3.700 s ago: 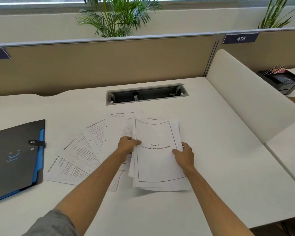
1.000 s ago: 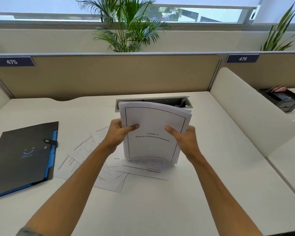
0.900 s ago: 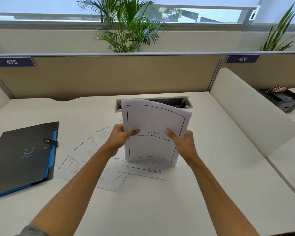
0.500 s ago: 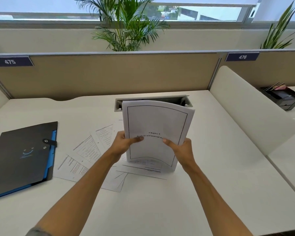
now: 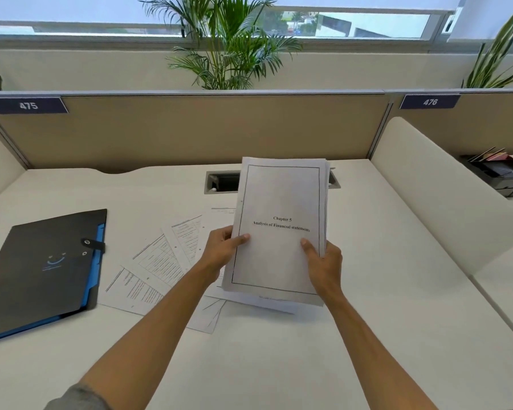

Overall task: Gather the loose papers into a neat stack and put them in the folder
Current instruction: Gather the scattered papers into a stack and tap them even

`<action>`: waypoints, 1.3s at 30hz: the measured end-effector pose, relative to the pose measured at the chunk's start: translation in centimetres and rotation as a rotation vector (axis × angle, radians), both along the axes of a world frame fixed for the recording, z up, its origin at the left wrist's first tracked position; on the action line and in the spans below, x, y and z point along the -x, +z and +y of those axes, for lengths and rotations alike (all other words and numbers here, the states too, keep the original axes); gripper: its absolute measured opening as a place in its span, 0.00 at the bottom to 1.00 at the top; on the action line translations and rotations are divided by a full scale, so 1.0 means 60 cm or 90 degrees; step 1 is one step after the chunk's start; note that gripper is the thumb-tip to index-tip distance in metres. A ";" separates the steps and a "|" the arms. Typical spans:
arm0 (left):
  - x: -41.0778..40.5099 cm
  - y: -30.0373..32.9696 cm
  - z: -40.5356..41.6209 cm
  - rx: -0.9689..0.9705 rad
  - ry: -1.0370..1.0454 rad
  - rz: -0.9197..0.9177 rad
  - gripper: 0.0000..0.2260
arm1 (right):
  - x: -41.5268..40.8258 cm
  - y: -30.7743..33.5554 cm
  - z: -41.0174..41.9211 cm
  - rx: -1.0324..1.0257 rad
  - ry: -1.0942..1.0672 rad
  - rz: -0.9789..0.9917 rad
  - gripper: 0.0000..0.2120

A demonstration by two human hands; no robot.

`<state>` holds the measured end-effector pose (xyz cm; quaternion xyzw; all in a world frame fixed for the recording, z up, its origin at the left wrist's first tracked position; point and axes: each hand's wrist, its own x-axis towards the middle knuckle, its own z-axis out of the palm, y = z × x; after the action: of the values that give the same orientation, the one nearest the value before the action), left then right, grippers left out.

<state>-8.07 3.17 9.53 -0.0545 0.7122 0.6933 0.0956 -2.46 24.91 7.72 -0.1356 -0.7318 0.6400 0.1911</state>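
Observation:
I hold a stack of white papers (image 5: 280, 196) upright above the desk, its top sheet titled "Chapter 5, Analysis of Financial statements". My left hand (image 5: 221, 251) grips the stack's left edge and my right hand (image 5: 323, 263) grips its right edge, thumbs on the front. Several loose printed sheets (image 5: 157, 267) lie fanned on the desk below and to the left of the stack. The black folder (image 5: 42, 270) with a blue inner edge and a snap strap lies shut at the left of the desk.
A cable slot (image 5: 222, 182) is set in the white desk (image 5: 279, 365) behind the stack. A tan partition (image 5: 190, 128) bounds the back, and a curved white divider (image 5: 444, 196) the right. A black organiser (image 5: 498, 173) stands beyond it.
The stack went from lying on the desk to upright in both hands. Over the last second my hands slid lower on its edges and the sheets straightened from a bowed shape.

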 end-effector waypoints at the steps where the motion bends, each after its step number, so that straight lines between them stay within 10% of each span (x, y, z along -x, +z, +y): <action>1: 0.001 -0.003 -0.002 0.005 0.004 -0.008 0.06 | 0.002 -0.002 0.003 -0.004 -0.002 -0.010 0.03; 13: 0.013 -0.072 -0.047 0.374 0.162 -0.045 0.11 | 0.016 -0.037 0.034 0.018 -0.009 -0.163 0.10; 18: 0.016 -0.098 -0.046 0.718 0.115 -0.140 0.46 | 0.020 -0.043 0.041 0.002 -0.034 -0.174 0.11; 22: 0.014 -0.118 -0.040 0.781 0.082 -0.150 0.55 | 0.025 -0.046 0.048 -0.013 -0.038 -0.182 0.11; 32: 0.035 -0.121 -0.040 0.724 0.122 -0.147 0.49 | 0.032 -0.046 0.074 -0.018 -0.056 -0.190 0.11; 39: 0.036 -0.100 -0.067 0.347 0.160 -0.141 0.26 | 0.030 -0.049 0.098 0.039 -0.032 -0.197 0.08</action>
<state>-10.26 -0.83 3.51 -0.2411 0.8446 0.4731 0.0683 -4.23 30.78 4.75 -0.2565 -0.7289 0.6287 0.0877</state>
